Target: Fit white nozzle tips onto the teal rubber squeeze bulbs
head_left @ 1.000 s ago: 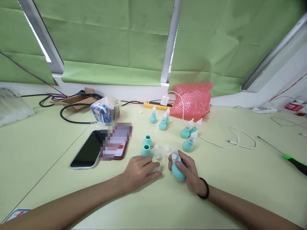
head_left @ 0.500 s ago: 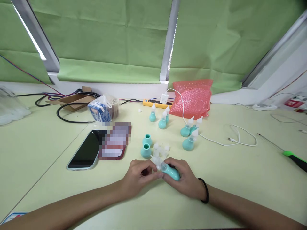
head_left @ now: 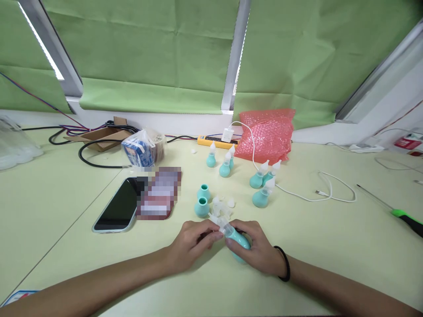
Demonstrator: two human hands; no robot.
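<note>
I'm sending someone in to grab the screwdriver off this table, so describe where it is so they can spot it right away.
Start at the pink bubble wrap under the green blinds, then follow the white cable rightward across the pale table. Past its loop, at the table's far right edge, lies the screwdriver: the only thing there with a thin metal shaft and a bright green-and-black handle.

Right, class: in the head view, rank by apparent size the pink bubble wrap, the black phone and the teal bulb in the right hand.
1. pink bubble wrap
2. black phone
3. teal bulb, partly hidden by the right hand
</note>
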